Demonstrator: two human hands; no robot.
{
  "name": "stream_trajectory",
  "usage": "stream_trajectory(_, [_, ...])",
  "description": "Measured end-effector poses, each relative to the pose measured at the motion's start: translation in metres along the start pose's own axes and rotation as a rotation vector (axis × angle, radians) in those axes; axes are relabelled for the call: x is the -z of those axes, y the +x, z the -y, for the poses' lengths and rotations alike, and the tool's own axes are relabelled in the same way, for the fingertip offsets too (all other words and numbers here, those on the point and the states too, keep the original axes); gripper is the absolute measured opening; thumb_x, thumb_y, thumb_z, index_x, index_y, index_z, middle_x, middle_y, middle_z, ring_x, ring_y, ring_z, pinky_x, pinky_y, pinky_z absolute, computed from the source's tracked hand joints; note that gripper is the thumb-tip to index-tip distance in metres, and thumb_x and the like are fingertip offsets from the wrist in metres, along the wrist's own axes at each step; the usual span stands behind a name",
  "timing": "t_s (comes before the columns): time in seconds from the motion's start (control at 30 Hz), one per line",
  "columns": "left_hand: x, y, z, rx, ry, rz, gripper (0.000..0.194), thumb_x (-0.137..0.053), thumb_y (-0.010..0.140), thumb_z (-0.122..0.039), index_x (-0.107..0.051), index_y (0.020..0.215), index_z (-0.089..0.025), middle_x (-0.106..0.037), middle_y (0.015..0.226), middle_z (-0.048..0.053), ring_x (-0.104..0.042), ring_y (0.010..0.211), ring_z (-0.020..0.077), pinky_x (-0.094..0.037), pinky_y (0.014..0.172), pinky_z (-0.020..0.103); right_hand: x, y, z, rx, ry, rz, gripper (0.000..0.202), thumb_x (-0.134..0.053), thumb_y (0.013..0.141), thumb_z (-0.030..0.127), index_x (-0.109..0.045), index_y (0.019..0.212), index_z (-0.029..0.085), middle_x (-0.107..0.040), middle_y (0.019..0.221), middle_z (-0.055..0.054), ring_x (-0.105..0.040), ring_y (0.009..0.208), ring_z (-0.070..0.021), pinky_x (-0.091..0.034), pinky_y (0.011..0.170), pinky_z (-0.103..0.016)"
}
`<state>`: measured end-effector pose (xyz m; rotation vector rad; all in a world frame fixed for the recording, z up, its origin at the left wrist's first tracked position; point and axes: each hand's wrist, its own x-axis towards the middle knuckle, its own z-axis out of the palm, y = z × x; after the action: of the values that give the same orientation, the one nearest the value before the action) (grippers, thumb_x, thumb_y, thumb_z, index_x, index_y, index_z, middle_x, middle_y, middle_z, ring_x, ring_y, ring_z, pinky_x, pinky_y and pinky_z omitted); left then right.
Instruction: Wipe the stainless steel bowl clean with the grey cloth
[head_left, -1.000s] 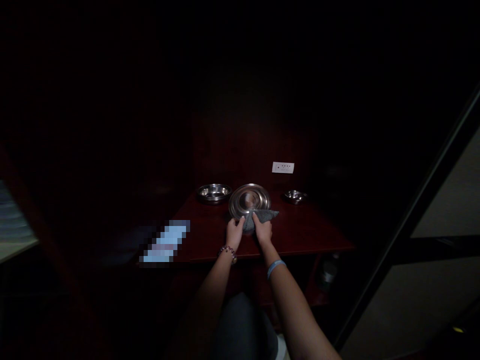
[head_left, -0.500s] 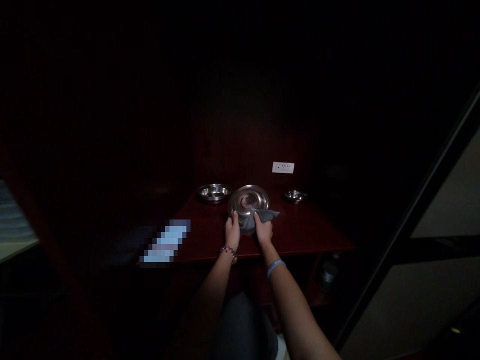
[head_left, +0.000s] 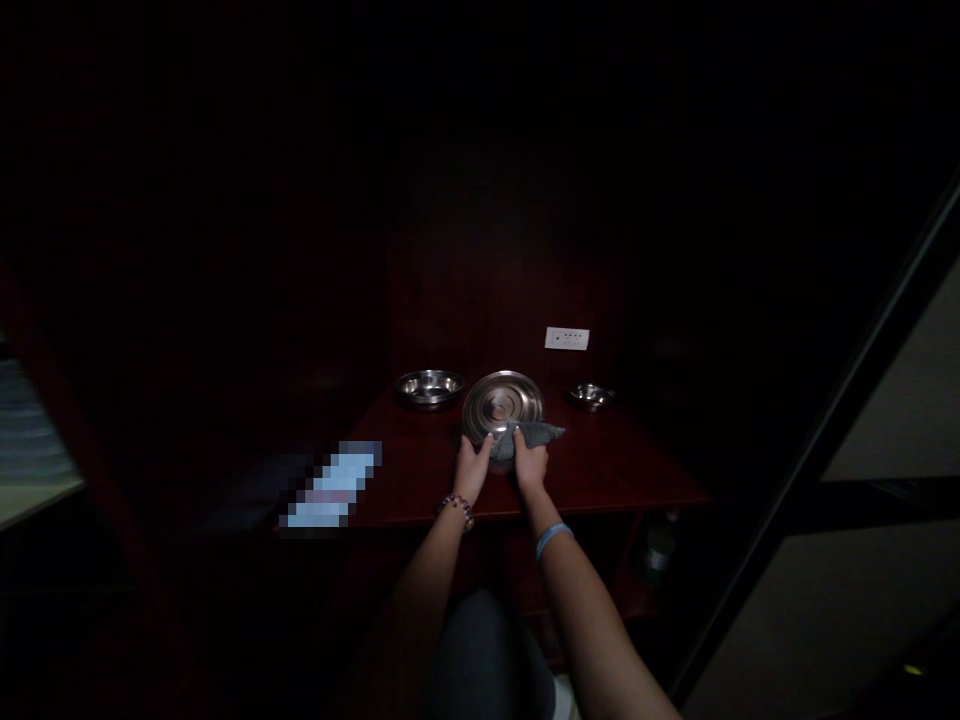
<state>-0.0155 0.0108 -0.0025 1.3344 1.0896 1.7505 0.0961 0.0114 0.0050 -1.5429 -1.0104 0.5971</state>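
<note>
A round stainless steel plate (head_left: pixel 501 398) with concentric rings stands tilted above the table, its face turned towards me. My left hand (head_left: pixel 472 470) grips its lower left rim, thumb on the near face and the other fingers mostly hidden. On the lower right, my right hand (head_left: pixel 531 464) pinches a grey cloth (head_left: pixel 537 434) against the plate's rim, with the thumb on top. One corner of the cloth sticks out to the right. Behind and to the left sits a shiny steel dish (head_left: pixel 430 388). A smaller steel bowl (head_left: pixel 592 396) is at the back right.
The dark red wooden table (head_left: pixel 600 470) meets a wall with a white power socket (head_left: pixel 567 339). At the table's left is a blurred-out bright rectangle (head_left: pixel 334 485). A bottle (head_left: pixel 658 552) stands on a lower shelf at right. The surroundings are very dark.
The plate has turned slightly and shifted a little to the right. My left hand has slid along the rim towards the bottom, nearer to my right hand, which keeps the cloth.
</note>
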Motion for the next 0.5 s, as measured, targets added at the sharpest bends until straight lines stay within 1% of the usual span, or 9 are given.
stream_trajectory(0.1, [0.0, 0.001, 0.006, 0.025, 0.042, 0.015, 0.043, -0.066, 0.081, -0.029, -0.057, 0.12, -0.014, -0.064, 0.126, 0.015, -0.059, 0.12, 0.0235, -0.039, 0.108, 0.038, 0.0, 0.0, -0.002, -0.003, 0.022, -0.004, 0.047, -0.057, 0.088, 0.051, -0.071, 0.109, 0.011, -0.073, 0.107, -0.019, -0.07, 0.104, -0.0264, -0.053, 0.086, -0.03])
stream_trajectory(0.2, [0.0, 0.002, 0.008, 0.011, 0.03, 0.015, 0.045, -0.069, 0.078, -0.027, -0.057, 0.119, -0.014, -0.065, 0.124, 0.014, -0.058, 0.12, 0.0234, -0.039, 0.108, 0.038, 0.0, 0.0, -0.001, -0.006, 0.033, -0.003, 0.046, -0.057, 0.088, 0.05, -0.071, 0.108, 0.011, -0.073, 0.106, -0.019, -0.07, 0.104, -0.0261, -0.053, 0.086, -0.03])
stream_trajectory(0.27, [0.0, 0.001, 0.007, 0.0, 0.016, 0.006, 0.047, -0.071, 0.076, -0.026, -0.057, 0.119, -0.013, -0.065, 0.124, 0.014, -0.058, 0.12, 0.0234, -0.039, 0.108, 0.037, 0.001, -0.001, 0.001, -0.009, 0.033, 0.004, 0.047, -0.057, 0.088, 0.05, -0.071, 0.108, 0.01, -0.073, 0.107, -0.019, -0.07, 0.104, -0.0261, -0.053, 0.087, -0.03])
stream_trajectory(0.5, [0.0, -0.002, -0.003, 0.048, 0.015, -0.008, 0.049, -0.073, 0.073, -0.022, -0.057, 0.119, -0.013, -0.066, 0.122, 0.015, -0.061, 0.117, 0.0237, -0.04, 0.108, 0.038, 0.003, -0.004, 0.004, -0.01, 0.026, 0.023, 0.046, -0.056, 0.089, 0.049, -0.071, 0.11, 0.011, -0.073, 0.107, -0.017, -0.069, 0.104, -0.0261, -0.053, 0.087, -0.029])
